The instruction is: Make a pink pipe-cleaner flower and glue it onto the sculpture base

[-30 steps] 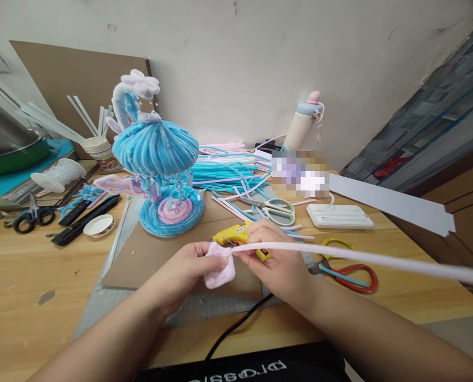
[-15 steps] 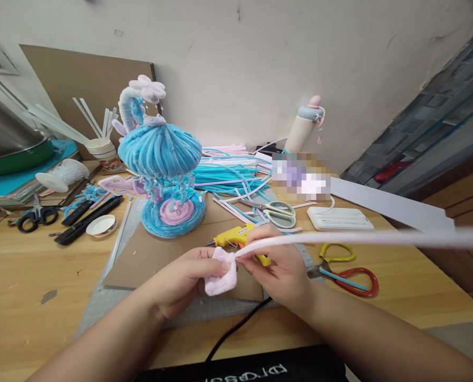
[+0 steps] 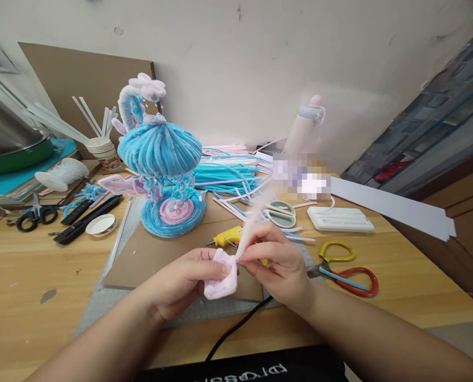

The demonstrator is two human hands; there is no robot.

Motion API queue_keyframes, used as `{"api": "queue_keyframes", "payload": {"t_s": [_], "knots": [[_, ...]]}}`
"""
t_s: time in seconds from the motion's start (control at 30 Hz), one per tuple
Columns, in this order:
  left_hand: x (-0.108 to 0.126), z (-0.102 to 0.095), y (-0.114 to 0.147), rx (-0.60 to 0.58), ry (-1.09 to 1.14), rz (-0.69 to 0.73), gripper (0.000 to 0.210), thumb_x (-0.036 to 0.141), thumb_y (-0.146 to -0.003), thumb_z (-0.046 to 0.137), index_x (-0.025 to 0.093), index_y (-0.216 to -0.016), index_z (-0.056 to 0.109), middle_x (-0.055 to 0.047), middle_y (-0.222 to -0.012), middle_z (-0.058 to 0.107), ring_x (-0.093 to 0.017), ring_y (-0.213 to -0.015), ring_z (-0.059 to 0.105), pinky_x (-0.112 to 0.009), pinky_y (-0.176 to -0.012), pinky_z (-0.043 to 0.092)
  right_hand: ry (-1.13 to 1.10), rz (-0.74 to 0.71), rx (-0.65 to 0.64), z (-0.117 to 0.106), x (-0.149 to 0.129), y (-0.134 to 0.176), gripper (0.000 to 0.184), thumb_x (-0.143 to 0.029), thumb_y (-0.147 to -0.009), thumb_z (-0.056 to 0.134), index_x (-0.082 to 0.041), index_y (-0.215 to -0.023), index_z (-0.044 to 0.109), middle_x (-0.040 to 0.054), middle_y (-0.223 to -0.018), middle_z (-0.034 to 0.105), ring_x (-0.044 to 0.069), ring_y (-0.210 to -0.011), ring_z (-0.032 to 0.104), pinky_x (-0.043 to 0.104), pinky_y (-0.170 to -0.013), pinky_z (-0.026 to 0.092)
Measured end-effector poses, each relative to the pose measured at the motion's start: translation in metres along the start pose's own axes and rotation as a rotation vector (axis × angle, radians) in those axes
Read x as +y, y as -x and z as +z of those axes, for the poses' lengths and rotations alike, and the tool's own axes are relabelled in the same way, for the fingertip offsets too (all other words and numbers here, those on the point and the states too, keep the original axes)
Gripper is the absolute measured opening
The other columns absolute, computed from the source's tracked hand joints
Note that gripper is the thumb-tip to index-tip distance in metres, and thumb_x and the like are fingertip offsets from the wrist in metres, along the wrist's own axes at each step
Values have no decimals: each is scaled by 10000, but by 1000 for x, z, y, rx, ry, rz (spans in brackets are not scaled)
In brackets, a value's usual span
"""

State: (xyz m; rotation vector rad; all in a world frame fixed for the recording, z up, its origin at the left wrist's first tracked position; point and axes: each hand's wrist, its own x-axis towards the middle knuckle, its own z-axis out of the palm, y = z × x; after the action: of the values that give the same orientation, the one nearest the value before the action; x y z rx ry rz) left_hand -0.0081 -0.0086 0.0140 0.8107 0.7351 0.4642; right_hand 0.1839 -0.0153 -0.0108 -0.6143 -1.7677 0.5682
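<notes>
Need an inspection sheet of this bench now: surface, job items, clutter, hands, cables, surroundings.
Surface: wooden table; brown board on grey mat.
Job items: pink fuzzy piece; pale strip at its corner, blurred upward.
Clutter: yellow glue gun beyond the hands; red-and-yellow-handled scissors to the right; blue ornament behind.
Hands: left hand holds the piece; right hand pinches the strip.
Cables: black cable crosses the mat's near edge.
Surroundings: wall behind; cardboard sheet leaning, left.

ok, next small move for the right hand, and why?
Probably fold the pale pink chenille stem around the squarish chenille piece: the left hand pinches that piece, the right hand pinches the stem beside it, and the stem's blurred length points up, free.
</notes>
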Motion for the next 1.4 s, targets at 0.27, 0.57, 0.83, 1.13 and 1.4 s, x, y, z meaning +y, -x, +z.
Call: {"api": "queue_keyframes", "payload": {"t_s": [0.27, 0.57, 0.83, 1.13, 1.4], "knots": [[-2, -1, 1, -25, 2, 41, 242, 304, -670, 734, 128, -605, 581, 19, -553, 475, -91, -534, 334, -248, -526, 207, -31, -6, -19, 1, 2, -1, 265, -82, -856, 619, -296, -974, 719, 25, -931, 541, 143, -763, 568, 288, -641, 497], [1, 2, 1, 19, 13, -27, 277, 328, -610, 787, 121, -612, 604, 24, -541, 484, -77, -510, 310, -233, -507, 209, 60, -68, 12, 1, 1, 4, 238, -35, -809, 615, -259, -888, 641, 19, -944, 482, 159, -831, 538, 313, -707, 489], [-1, 2, 0, 24, 46, -5, 260, 318, -622, 782, 118, -628, 617, 12, -560, 485, -80, -523, 321, -229, -514, 228, 74, -40, -7, -1, -5, 0, 192, -37, -821, 602, -229, -827, 602, 9, -865, 495, 146, -790, 526, 301, -703, 464], [-2, 1, -5, 281, 130, 291, 210, 278, -683, 789, 144, -756, 645, 11, -664, 585, -82, -590, 465, -191, -564, 348, -403, 584, -49, 11, 0, 0, 62, -237, -902, 549, -216, -956, 568, 17, -878, 559, 137, -758, 539, 284, -680, 447], [-11, 7, -9, 484, 48, 349, 346, 302, -626, 838, 141, -837, 615, -12, -762, 658, -115, -671, 566, -218, -624, 437, -527, 849, -101, 19, -9, -3, 291, -360, -807, 674, -198, -995, 522, 29, -943, 589, 154, -844, 565, 294, -740, 453]]}}
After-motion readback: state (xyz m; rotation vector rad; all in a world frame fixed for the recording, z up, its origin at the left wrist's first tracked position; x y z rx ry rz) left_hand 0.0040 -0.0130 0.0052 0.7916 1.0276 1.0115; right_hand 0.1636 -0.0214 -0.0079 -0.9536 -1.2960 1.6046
